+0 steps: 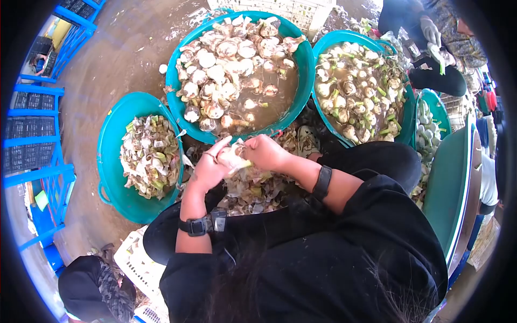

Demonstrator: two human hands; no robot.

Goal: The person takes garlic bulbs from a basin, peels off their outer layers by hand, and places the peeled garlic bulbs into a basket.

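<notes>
Between my two hands, above a heap of loose skins (250, 194), is a pale garlic-like bulb (232, 157) with a short green-yellow stem end. My left hand (210, 168) is wrapped round it from the left, thumb and finger pressed on its side. My right hand (265, 153) is closed in a pinch at the bulb's right side; what its fingertips grip is hidden. Just beyond both hands stands a large teal basin (240, 134) of unpeeled bulbs (218, 70) in murky water.
A teal basin (110, 180) of peelings stands at the left. Another basin (329, 43) on the right holds peeled bulbs in water. A co-worker's gloved hand (430, 31) shows at upper right. White crates (137, 258), blue racks (35, 134) and another person (89, 288) surround the spot.
</notes>
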